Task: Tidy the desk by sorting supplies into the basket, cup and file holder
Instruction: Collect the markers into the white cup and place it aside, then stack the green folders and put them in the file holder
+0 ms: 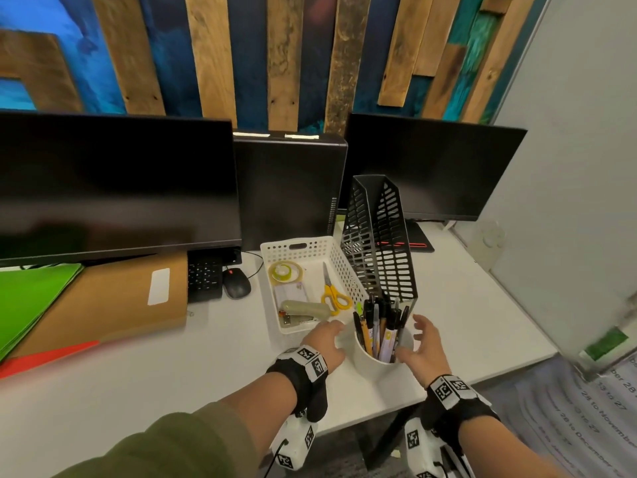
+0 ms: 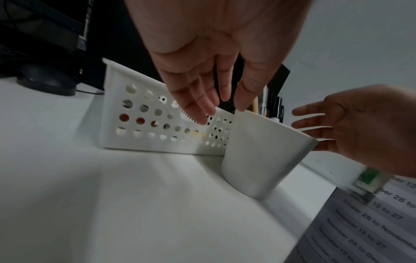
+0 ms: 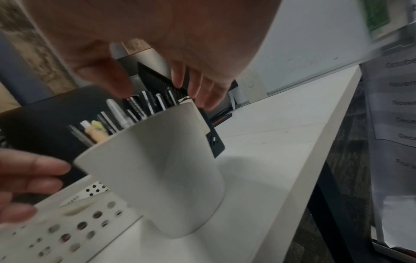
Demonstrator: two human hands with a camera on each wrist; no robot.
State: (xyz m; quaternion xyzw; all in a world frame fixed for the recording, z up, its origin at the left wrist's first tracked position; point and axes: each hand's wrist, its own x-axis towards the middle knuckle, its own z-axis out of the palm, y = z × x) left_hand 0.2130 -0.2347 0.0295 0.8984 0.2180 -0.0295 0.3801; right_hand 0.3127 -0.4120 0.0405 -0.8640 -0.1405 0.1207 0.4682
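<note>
A white cup [image 1: 375, 353] [image 2: 261, 156] [image 3: 162, 169] full of pens [image 1: 379, 326] [image 3: 135, 110] stands near the desk's front edge. My left hand [image 1: 327, 339] [image 2: 209, 85] hovers just left of it, fingers straight, holding nothing. My right hand [image 1: 424, 343] [image 3: 171, 71] [image 2: 351, 128] is spread on the cup's right side, also holding nothing; whether either touches the cup is unclear. Behind the cup sit a white perforated basket [image 1: 272, 250] [image 2: 139, 113] holding tape, yellow scissors [image 1: 334, 294] and a stapler, and an upright black file holder [image 1: 379, 243].
Folders, brown [image 1: 113, 301], green [image 1: 31, 298] and red [image 1: 44, 357], lie at the left under a monitor [image 1: 113, 184]. A keyboard and mouse [image 1: 236, 282] sit behind. A second monitor [image 1: 434, 163] stands at back right. The desk edge [image 1: 499, 370] is close on the right.
</note>
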